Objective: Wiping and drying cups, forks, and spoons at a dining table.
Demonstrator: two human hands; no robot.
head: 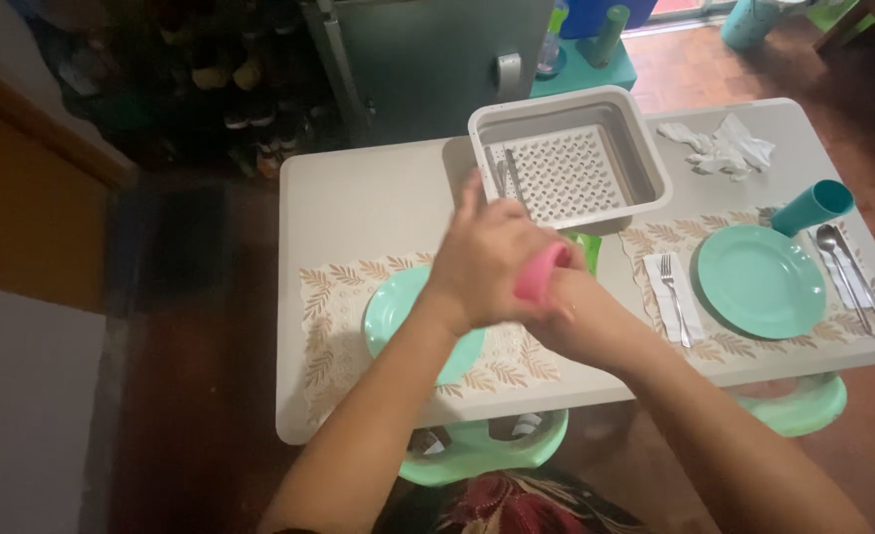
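My left hand and my right hand meet above the middle of the white table, wrists crossed. Between them is a pink cup, of which only a part shows. My right hand grips it from below. My left hand lies over it, blurred, with one finger stretched toward the grey-and-white dish basin; whether it grips the cup is unclear. A teal plate on a leaf-patterned placemat lies partly under my left forearm. A bit of something green peeks out behind the hands.
The basin holds cutlery on its perforated floor. At the right lie a second teal plate, a fork on a napkin, a spoon and knife, a teal cup and a crumpled white cloth. Green stools stand under the table.
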